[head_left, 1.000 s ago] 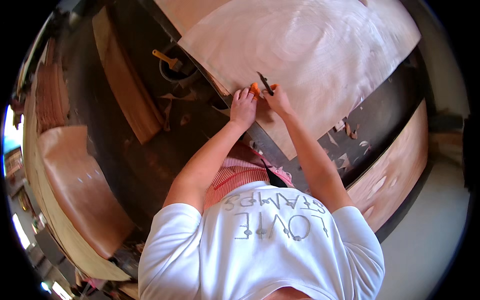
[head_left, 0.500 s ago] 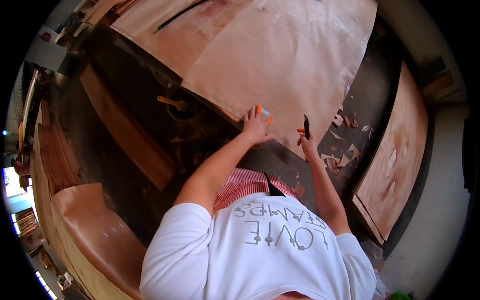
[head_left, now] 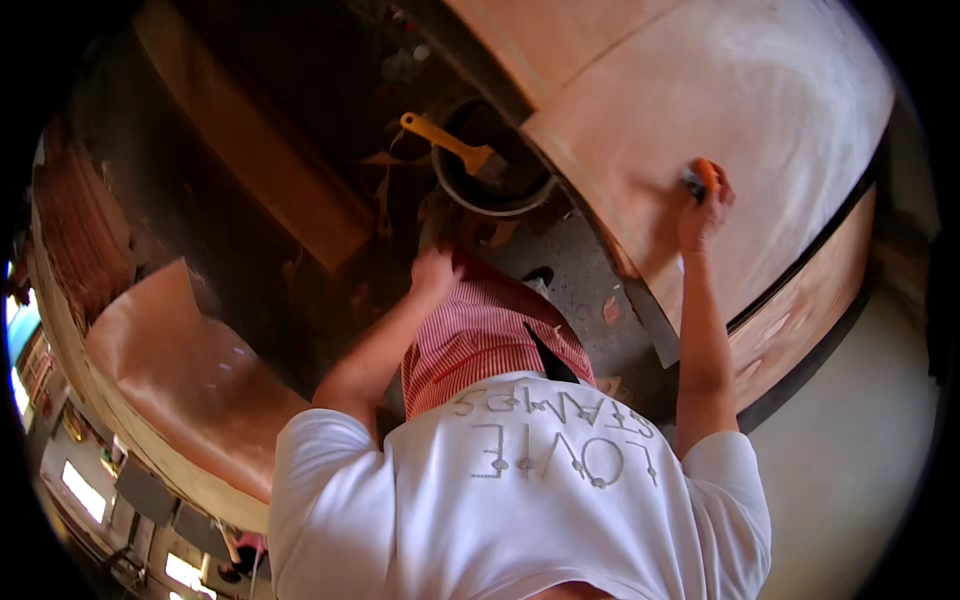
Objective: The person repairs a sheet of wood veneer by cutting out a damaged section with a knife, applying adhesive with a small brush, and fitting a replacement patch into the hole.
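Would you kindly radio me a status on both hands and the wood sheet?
Right hand, with blurred orange item, over wood sheet. Left hand by striped garment; both grips unclear. Yellow-handled brush across bucket, left of sheet.

Over the wood sheet (head_left: 770,110), open passage lies beyond the right hand (head_left: 708,212) toward the far edge, and between that hand and the left edge. The hand, closed around a blurred dark tool (head_left: 692,183), and the forearm (head_left: 705,340) block the near corner. Beside the left edge, the bucket (head_left: 478,204) leaves little room; the brush (head_left: 440,135) overhangs its rim. Nearer, a gap separates the left edge from the striped trousers (head_left: 480,345).
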A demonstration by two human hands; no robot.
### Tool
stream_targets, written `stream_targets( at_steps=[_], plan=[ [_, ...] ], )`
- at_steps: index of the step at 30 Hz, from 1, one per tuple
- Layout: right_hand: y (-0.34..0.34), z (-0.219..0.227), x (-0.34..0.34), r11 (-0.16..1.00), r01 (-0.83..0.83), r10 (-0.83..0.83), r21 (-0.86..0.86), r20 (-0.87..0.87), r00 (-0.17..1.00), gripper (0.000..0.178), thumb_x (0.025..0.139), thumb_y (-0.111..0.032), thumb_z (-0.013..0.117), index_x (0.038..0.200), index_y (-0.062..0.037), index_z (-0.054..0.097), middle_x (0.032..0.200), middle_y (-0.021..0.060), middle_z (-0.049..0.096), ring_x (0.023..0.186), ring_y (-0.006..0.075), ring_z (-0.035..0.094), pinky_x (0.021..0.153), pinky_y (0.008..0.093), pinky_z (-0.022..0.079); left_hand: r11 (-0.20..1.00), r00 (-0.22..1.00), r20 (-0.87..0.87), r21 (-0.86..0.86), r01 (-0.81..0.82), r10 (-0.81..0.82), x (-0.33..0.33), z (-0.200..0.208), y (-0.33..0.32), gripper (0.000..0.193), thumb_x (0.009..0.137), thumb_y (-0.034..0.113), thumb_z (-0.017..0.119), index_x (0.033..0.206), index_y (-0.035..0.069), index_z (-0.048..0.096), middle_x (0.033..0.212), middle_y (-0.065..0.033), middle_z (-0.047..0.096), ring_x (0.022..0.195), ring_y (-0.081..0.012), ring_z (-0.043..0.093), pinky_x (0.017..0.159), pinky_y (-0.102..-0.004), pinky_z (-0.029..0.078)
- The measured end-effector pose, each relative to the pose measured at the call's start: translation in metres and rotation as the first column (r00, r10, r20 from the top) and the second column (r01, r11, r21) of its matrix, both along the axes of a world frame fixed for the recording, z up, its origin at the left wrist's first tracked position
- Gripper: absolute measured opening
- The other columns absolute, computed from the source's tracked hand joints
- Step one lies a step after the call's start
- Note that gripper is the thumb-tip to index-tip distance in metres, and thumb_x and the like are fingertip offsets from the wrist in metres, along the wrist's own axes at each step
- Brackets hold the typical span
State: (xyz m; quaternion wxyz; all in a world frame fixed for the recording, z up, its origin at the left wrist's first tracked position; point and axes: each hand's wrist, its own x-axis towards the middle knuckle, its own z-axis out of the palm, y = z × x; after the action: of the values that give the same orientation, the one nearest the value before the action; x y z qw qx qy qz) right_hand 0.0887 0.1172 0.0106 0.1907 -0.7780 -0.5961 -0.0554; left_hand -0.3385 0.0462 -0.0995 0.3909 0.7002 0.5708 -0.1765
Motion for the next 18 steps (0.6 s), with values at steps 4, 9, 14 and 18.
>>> stream_targets(
  at_steps=[4,9,14,18],
  plan=[
    [0.012,-0.004,-0.001,0.986,-0.071,0.085,0.154,-0.083,0.993,0.044,0.068,0.008,0.045,0.109,-0.0047,0.056,0.112,0.0130,0.053,0.104,0.0298,0.045,0.091,0.0388,0.036,0.982,0.972,-0.145,-0.011,-0.190,0.186,-0.009,-0.077,0.015,0.059,0.074,0.036,0.060,0.122,0.007,0.043,0.124,-0.0162,0.043,0.110,-0.0308,0.047,0.084,-0.0416,0.044],
    [0.021,-0.004,0.007,0.987,-0.133,0.129,0.093,0.051,0.990,0.043,0.073,0.009,0.045,0.112,-0.0049,0.055,0.114,0.0123,0.054,0.105,0.0294,0.047,0.091,0.0378,0.037,0.999,0.975,-0.221,-0.032,-0.020,0.013,0.020,-0.165,-0.003,0.063,0.078,0.045,0.051,0.128,0.008,0.038,0.131,-0.0139,0.039,0.119,-0.0279,0.040,0.094,-0.0421,0.037],
    [0.021,-0.007,0.001,0.996,-0.004,0.007,0.088,-0.037,0.999,0.027,0.085,-0.001,0.050,0.110,-0.0032,0.057,0.112,0.0109,0.055,0.106,0.0243,0.047,0.090,0.0341,0.039,0.982,0.988,-0.152,-0.179,-0.059,0.032,0.057,-0.228,-0.036,0.043,0.082,0.029,0.047,0.120,0.010,0.048,0.114,-0.0140,0.055,0.109,-0.0276,0.050,0.096,-0.0439,0.031],
    [0.022,-0.013,-0.008,0.997,-0.017,0.024,0.081,-0.086,0.996,0.023,0.088,-0.004,0.049,0.110,-0.0025,0.057,0.115,0.0112,0.051,0.107,0.0213,0.048,0.089,0.0318,0.042,0.993,0.996,0.027,-0.082,0.081,-0.079,0.074,-0.227,-0.073,0.037,0.080,0.020,0.049,0.115,0.010,0.052,0.107,-0.0178,0.057,0.100,-0.0282,0.055,0.082,-0.0416,0.043]
  ],
)
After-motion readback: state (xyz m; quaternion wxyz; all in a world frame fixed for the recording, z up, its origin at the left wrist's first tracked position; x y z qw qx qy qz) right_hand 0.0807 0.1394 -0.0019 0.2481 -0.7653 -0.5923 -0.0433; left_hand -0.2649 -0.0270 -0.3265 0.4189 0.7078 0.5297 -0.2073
